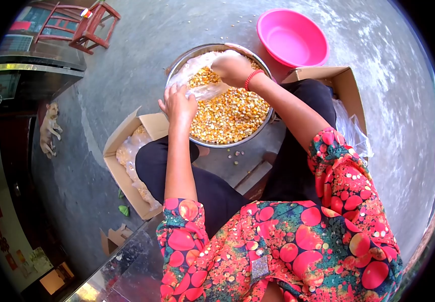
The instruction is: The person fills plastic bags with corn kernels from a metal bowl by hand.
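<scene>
A round metal basin (231, 145) full of yellow and white corn kernels (232, 118) stands between my knees. Across its left side lies a clear plastic bag (205, 92), with kernels showing through its mouth. My left hand (181, 104) grips the edge of this bag near the basin's left rim. Wearing a red beaded bracelet (253, 78), my right hand (231, 69) is over the kernels at the far side of the bag. Motion blurs its fingers, so whether it holds anything does not show.
A pink plastic tub (293, 38) stands beyond the basin to the right. Cardboard boxes flank my legs: the left box (121, 136) has bagged kernels, the right box (346, 88) has plastic bags. A red wooden chair (89, 31) and a dog (50, 130) are farther left.
</scene>
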Demonstrator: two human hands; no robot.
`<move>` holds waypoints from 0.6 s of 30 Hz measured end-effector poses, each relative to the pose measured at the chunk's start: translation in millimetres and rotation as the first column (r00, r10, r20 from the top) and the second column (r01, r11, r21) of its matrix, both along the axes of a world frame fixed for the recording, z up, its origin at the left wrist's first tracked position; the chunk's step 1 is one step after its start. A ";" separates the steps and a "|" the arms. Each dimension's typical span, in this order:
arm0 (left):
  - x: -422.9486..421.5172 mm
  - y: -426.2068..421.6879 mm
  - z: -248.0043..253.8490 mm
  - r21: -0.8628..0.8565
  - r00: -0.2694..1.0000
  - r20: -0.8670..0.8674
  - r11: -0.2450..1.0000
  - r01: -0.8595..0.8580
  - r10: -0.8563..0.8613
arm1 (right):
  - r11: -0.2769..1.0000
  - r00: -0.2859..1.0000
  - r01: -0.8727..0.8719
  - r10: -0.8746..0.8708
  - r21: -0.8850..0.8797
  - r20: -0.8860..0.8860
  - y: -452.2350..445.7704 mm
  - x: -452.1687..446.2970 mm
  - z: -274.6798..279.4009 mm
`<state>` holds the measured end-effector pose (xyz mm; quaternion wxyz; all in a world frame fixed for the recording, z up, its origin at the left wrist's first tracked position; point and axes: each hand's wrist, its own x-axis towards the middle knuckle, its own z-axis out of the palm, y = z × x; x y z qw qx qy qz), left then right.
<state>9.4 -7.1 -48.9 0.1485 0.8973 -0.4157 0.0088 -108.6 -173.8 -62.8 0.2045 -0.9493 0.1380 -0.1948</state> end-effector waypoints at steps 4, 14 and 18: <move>2.9 -2.5 22.1 -0.276 0.994 0.017 0.955 0.108 -0.107 | 0.993 0.949 -0.119 0.107 0.023 0.296 -8.6 14.2 -11.0; -6.8 -3.7 5.6 0.235 0.996 -0.077 0.970 0.067 -0.050 | 0.978 0.998 0.004 0.009 0.208 -0.061 -1.0 -4.9 -11.8; -6.1 -5.2 12.3 -0.026 0.999 0.001 0.999 0.046 -0.046 | 0.997 0.931 0.006 0.023 -0.079 0.365 -7.9 15.4 -41.2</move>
